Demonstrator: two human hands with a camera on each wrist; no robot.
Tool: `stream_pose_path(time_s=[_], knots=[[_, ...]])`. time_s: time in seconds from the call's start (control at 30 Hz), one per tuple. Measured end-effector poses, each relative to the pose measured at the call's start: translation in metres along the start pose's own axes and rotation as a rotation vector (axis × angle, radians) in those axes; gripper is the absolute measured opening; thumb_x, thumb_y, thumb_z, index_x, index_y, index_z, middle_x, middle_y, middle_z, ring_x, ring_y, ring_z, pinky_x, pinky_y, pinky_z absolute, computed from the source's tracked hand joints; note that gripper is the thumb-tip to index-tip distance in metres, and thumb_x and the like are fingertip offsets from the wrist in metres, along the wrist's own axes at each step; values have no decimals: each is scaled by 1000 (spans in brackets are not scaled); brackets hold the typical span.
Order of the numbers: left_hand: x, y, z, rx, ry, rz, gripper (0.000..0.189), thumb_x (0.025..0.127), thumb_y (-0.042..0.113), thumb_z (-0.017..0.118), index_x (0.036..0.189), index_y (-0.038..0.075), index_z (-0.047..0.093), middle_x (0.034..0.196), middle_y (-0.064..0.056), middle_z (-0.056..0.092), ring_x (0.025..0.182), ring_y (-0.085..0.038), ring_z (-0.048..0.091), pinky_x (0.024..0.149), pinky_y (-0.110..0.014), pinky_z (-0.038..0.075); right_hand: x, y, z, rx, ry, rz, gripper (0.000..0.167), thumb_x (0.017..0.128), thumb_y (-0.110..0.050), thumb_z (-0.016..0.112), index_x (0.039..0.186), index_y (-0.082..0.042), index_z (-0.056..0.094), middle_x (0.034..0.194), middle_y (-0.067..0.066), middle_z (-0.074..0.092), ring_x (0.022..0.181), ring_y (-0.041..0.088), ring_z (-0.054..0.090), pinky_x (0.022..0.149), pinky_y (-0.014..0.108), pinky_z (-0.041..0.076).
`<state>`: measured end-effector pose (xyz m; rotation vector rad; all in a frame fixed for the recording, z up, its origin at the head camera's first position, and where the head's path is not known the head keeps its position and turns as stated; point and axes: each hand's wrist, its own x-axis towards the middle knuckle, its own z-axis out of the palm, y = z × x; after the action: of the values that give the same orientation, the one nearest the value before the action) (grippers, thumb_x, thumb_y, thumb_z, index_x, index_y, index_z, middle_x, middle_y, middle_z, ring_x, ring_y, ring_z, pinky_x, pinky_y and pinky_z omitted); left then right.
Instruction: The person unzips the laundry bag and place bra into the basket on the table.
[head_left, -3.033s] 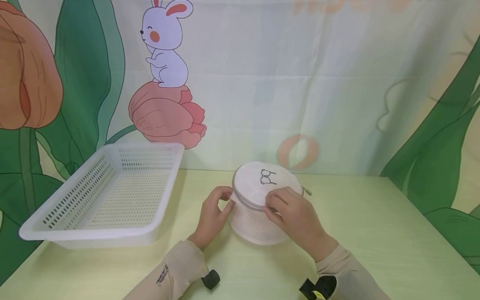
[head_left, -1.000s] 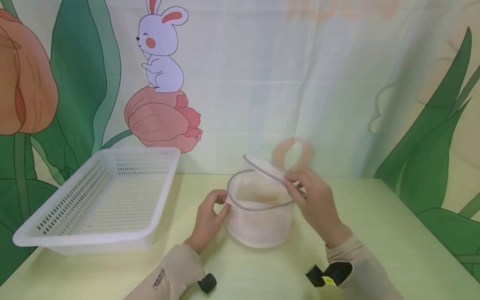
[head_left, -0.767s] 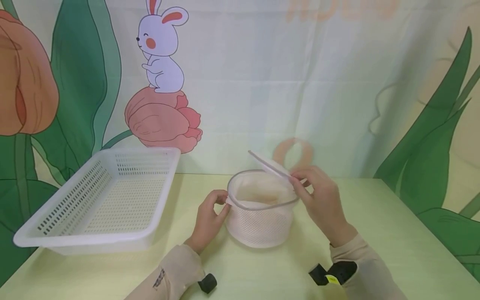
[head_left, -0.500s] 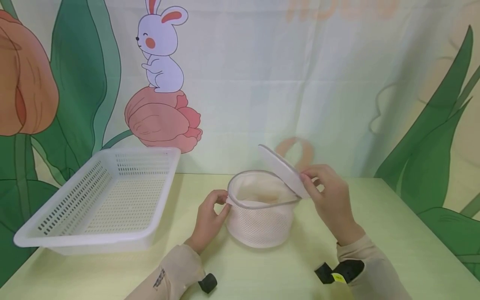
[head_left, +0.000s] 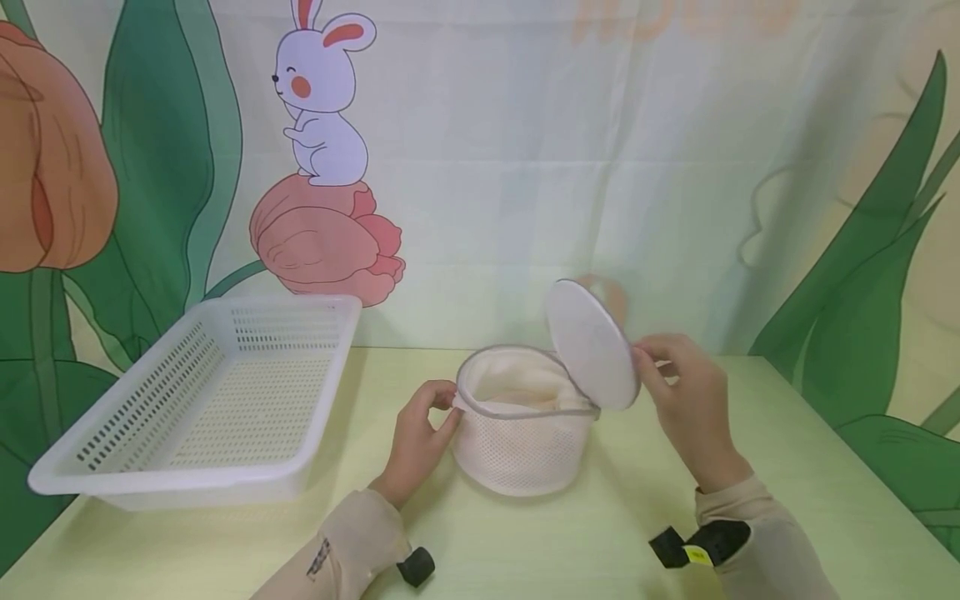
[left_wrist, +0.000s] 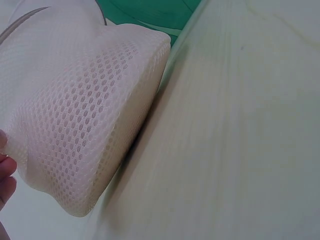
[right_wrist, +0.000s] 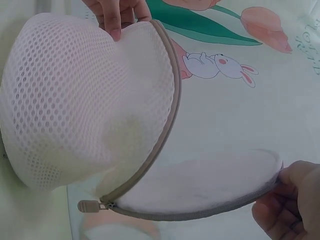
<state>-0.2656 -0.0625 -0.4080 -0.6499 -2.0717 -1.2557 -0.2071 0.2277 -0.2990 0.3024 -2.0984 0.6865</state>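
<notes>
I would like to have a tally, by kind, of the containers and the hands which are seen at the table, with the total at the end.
Basket: 1
Bag: 1, with its lid raised
Hands: 2, the left hand holding the bag and the right hand holding the lid
Total: 4
</notes>
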Motion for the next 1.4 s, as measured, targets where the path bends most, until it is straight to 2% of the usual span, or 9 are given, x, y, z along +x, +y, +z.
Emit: stream_pose_path(time_s=[0.3, 0.5, 0.67, 0.8, 0.9, 1.03, 1.4], knots=[[0, 0, -1, -2, 3, 5, 24, 83, -4, 68, 105, 4, 60, 94, -7, 67, 87, -18, 64, 83, -31, 55, -5, 11, -4, -8, -13, 54, 10, 89, -8, 65, 92, 1, 68, 95, 14, 70, 84, 20, 61, 69, -2, 36], [0, 0, 0, 5, 1, 14, 25, 83, -4, 68, 105, 4, 60, 94, -8, 66, 87, -20, 64, 82, -32, 55, -8, 21, -7, -29, -50, 85, 10, 90, -9, 64, 92, 0, 69, 94, 13, 70, 83, 19, 60, 67, -1, 38], [0, -1, 0, 10, 6, 25, 26, 82, -4, 68, 105, 4, 60, 94, -8, 66, 87, -19, 64, 82, -32, 56, -11, 29, -9, -43, -77, 112, 13, 91, -11, 63, 93, 0, 69, 95, 15, 70, 84, 24, 62, 67, 0, 37], [0, -1, 1, 9, 8, 35, 26, 82, -4, 68, 105, 4, 60, 92, -8, 66, 85, -19, 64, 81, -31, 56, -14, 34, -11, -60, -92, 135, 14, 91, -12, 63, 93, 0, 69, 94, 14, 69, 82, 21, 61, 66, 1, 38], [-1, -1, 1, 4, 6, 35, 26, 82, -4, 68, 105, 3, 60, 91, -8, 66, 85, -20, 64, 80, -31, 56, -16, 38, -11, -77, -101, 153, 15, 91, -13, 62, 91, 0, 69, 92, 14, 69, 80, 20, 60, 65, 5, 41], [-1, 0, 2, -5, 6, 28, 25, 82, -4, 68, 104, 4, 60, 90, -8, 66, 85, -19, 64, 80, -30, 56, -19, 44, -13, -97, -119, 181, 18, 91, -15, 61, 89, 1, 68, 91, 17, 69, 79, 27, 64, 63, 15, 45], [-2, 3, 3, -28, 1, 21, 25, 81, -4, 68, 103, 4, 60, 88, -7, 66, 83, -17, 63, 80, -29, 55, -30, 62, -19, -159, -218, 302, 29, 94, -21, 56, 95, 6, 66, 95, 25, 67, 81, 36, 64, 64, 37, 49]])
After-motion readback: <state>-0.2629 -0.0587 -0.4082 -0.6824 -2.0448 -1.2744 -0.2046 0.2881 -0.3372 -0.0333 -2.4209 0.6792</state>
